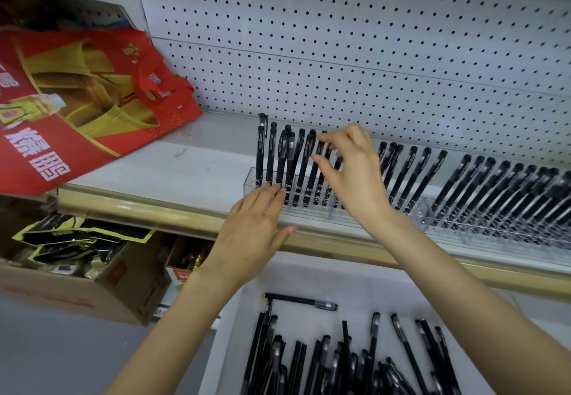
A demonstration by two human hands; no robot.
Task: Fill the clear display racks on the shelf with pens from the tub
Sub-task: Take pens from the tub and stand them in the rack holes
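Note:
A clear display rack [249,178] stands on the white shelf [185,160] with several black pens [272,153] upright in it. My left hand [256,228] lies with straight fingers against the rack's front, near its left end. My right hand [355,175] reaches over the row, its thumb and forefinger pinching the cap end of one standing pen [318,150]. A second clear rack [463,228] to the right is packed with pens. Below the shelf, the white tub [234,317] holds several loose black pens [309,360].
A red and gold bag [77,110] lies on the shelf's left part. A white pegboard [370,55] backs the shelf. The shelf has a beige front rail [139,206]. An open cardboard box [77,289] with packets sits lower left.

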